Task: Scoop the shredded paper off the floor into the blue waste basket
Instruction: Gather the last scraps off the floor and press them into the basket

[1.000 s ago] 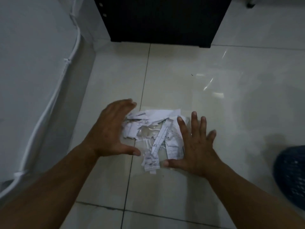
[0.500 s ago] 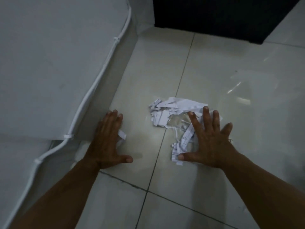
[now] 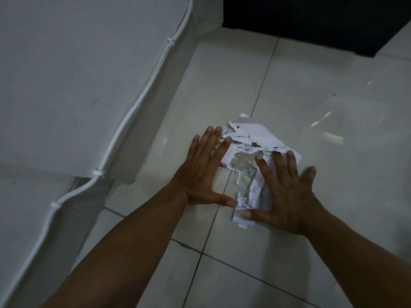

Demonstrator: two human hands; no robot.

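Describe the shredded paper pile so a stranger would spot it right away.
Start at the black cabinet and come down the pale tiled floor. Between the left hand and right hand lies the shredded paper, the only white, ragged heap there.

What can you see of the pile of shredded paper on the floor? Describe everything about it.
The shredded paper is a loose white heap of thin strips and a few wider torn pieces, some with faint print. It lies flat on the pale tiled floor, straddling a grout line. The left hand presses against its left edge and the right hand lies on its right side, fingers spread, thumbs nearly meeting at the near end. None of it is lifted yet.
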